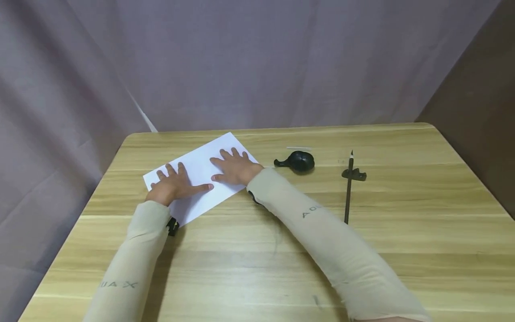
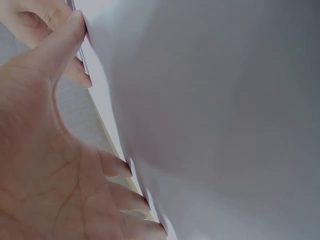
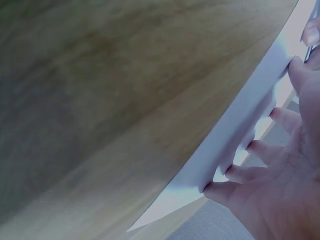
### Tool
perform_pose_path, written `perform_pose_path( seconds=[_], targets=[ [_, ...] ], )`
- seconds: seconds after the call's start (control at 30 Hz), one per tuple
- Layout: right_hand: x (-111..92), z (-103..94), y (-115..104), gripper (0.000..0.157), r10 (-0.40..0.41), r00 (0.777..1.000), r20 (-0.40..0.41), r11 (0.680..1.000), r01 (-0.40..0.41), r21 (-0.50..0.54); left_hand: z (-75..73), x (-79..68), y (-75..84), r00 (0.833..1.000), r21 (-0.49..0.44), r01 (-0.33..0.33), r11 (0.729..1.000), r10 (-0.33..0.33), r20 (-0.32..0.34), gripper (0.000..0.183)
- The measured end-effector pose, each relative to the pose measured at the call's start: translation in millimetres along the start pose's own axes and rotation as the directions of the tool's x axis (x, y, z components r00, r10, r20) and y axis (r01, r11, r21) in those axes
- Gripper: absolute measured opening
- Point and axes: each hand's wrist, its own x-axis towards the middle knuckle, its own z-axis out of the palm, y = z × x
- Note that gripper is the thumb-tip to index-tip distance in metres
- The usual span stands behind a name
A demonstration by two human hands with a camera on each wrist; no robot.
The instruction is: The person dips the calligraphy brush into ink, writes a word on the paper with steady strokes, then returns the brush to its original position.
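A white sheet of paper [image 1: 199, 164] lies slanted on the table's left half. My left hand [image 1: 172, 185] rests on its left part, fingers spread and thumb stretched toward the other hand. On the upper right part rests my right hand [image 1: 234, 169], its fingers also spread. In the left wrist view, the fingertips and thumb of the left hand [image 2: 55, 150] touch the paper [image 2: 215, 100], with the palm raised. The right wrist view shows the right hand [image 3: 280, 185] with its fingertips on the sheet [image 3: 240, 120] near one corner.
Right of the paper sits a black rounded thing [image 1: 301, 162] with a short curved neck. Behind it lies a thin pale stick [image 1: 299, 148]. Farther right, a writing brush [image 1: 348, 192] leans on a small dark brush rest [image 1: 359, 175]; my right sleeve hides its lower end. A curtain [image 1: 249, 67] hangs behind the table.
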Motion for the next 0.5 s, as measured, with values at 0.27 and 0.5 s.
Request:
perform_pose_path(
  seconds=[0.27, 0.5],
  targets=[
    [-0.7, 1.4, -3.9, 0.071, 0.011, 1.000, 0.021, 0.999, -0.010, -0.040, -0.5, -1.2, -1.4, 1.000, -0.002, -0.003, 1.000, 0.003, 0.013, 0.139],
    [-7.3, 4.9, -3.5, 0.072, 0.037, 0.999, 0.022, 0.999, -0.036, -0.038, 0.1, -3.1, 2.9, 1.000, 0.015, -0.018, 1.000, 0.018, 0.018, 0.139]
  ],
)
